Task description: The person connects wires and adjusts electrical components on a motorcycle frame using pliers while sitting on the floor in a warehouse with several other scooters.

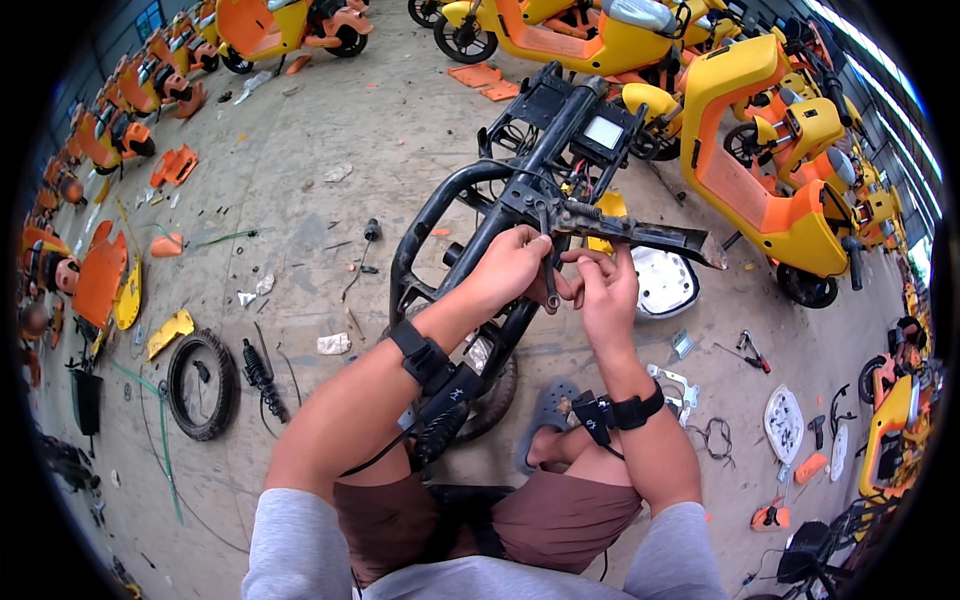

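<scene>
My left hand [512, 264] is closed on a metal wrench [552, 299], its ring end pointing down toward me. The wrench's upper part lies against the bracket of a black scooter frame [432, 220], which rests tilted in front of me. Just right of the wrench is my right hand [608, 290], its fingers mostly curled and one raised to the underside of a black stand leg [660, 235]. Whatever its fingertips pinch is hidden. A coil spring [580, 209] runs along the stand leg near the bracket.
A white plastic cover [665, 283] sits right of the frame. Pliers [757, 358] and a parts-filled white tray [784, 424] lie farther right. At left are a tyre [202, 385] and a shock absorber [262, 380]. Yellow-orange scooters [735, 180] stand around.
</scene>
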{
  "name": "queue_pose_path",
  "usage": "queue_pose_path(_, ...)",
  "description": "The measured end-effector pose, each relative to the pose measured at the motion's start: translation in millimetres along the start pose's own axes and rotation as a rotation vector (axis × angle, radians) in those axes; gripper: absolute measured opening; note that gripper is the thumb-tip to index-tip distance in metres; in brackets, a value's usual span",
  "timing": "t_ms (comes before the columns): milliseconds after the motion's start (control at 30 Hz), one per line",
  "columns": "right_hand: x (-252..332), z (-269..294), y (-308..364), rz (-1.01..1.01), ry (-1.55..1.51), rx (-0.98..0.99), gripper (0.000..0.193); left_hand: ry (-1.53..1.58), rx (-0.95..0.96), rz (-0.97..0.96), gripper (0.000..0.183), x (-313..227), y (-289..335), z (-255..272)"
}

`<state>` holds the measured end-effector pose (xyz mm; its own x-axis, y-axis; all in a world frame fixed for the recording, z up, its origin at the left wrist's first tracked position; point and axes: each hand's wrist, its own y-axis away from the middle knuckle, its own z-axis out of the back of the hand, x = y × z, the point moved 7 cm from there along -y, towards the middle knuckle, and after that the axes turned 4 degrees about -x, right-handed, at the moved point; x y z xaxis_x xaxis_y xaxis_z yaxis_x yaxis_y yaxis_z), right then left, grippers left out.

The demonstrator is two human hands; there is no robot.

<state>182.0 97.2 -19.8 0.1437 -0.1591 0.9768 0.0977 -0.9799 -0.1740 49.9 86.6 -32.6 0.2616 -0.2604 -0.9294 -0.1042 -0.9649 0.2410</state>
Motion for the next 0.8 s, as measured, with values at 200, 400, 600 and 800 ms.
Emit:
queue_pose_path(200,2.0,1.1,0.0,0.004,-0.008,-0.014,0.049,0.156,0.113,0.083,0.021,-2.6,1.7,-4.6)
queue_pose_path(400,0.0,0.8,-1.4,0.012,0.001,0.009,0.048,0.147,0.136,0.126,0.024,-4.9,6.9,1.1)
queue_pose_path(600,-1.2,-2.4,-1.2,0.029,-0.063,-0.040,0.041,0.402,0.162,0.198,0.027,-3.5,6.5,-7.3)
queue_pose_path(800,-3.9,-0.3,-1.2,0.002,0.002,-0.012,0.045,0.238,0.179,0.185,0.026,-2.4,7.4,0.7)
